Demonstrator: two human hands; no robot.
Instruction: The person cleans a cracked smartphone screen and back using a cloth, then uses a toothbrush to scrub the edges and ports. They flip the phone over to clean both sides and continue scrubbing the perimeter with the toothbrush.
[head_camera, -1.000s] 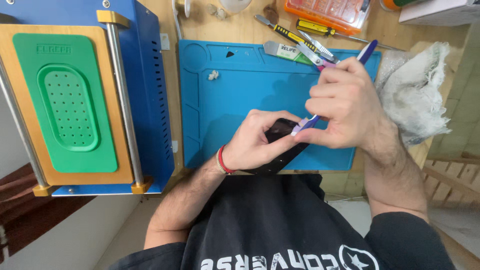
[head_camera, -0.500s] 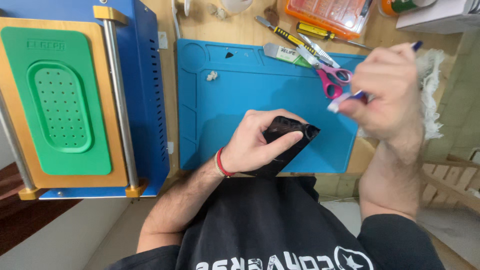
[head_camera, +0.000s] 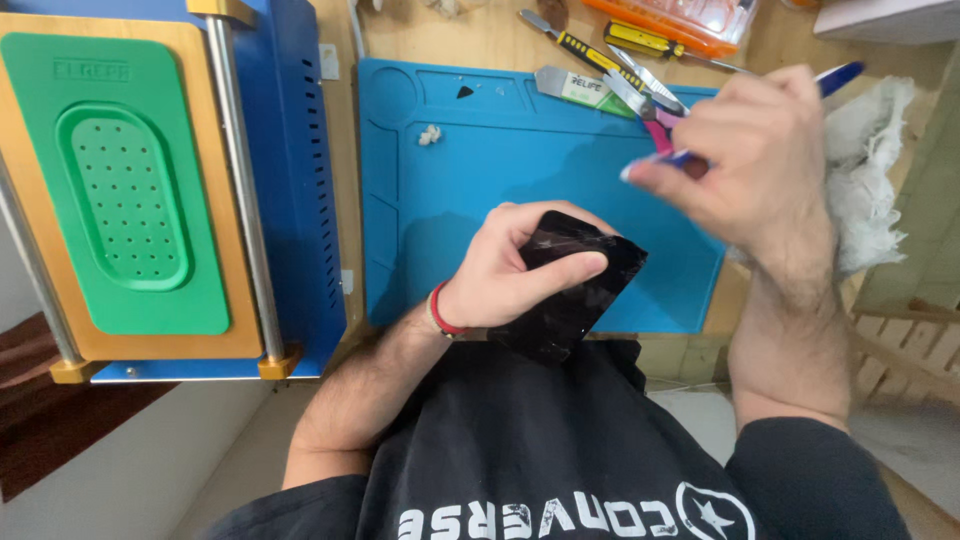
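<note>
left hand: the left hand (head_camera: 505, 275) is curling around a black phone (head_camera: 570, 290), thumb lying across its dark face, fingers wrapping the far edge; a red band is sitting on the wrist.
right hand: the right hand (head_camera: 750, 165) is hovering raised above the mat's right side, fingers pinching closed on a slim blue-tipped tool (head_camera: 740, 120); the hand is blurring a little.
phone position: the phone is being held tilted over the near edge of the blue work mat (head_camera: 450, 170), just in front of the person's black shirt.
phone look: glossy, black, with light reflecting off creased film or glass; finer detail is too hard to tell.
surface: the mat is lying on a wooden bench; a blue machine with a green perforated pad (head_camera: 130, 190) is standing to the left.
surroundings: screwdrivers and tweezers (head_camera: 610, 65) are lying along the mat's far edge, a white cloth (head_camera: 870, 180) is bunching at the right.
</note>
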